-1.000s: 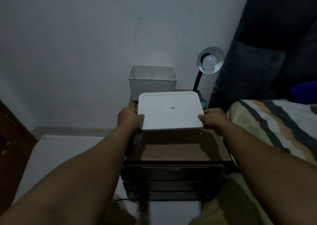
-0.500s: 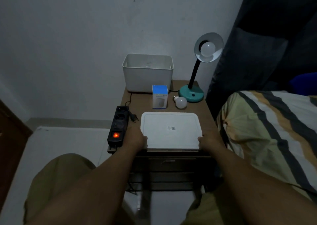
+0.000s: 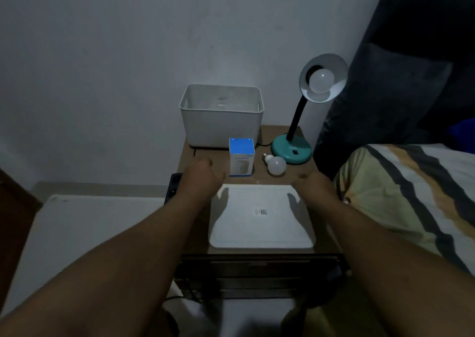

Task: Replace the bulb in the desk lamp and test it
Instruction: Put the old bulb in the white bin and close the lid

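Here both hands, left (image 3: pixel 203 176) and right (image 3: pixel 312 182), hover empty and loosely spread mid-frame above the flat white plastic lid (image 3: pixel 261 218) on the brown wooden desk (image 3: pixel 303 172), near a loose white bulb (image 3: pixel 276 165).

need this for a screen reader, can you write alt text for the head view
Two empty hands, left hand and right hand, reach over a white lid lying flat on a dim bedside table. Behind it stand an open white bin, a blue bulb box, a loose bulb and a teal desk lamp.
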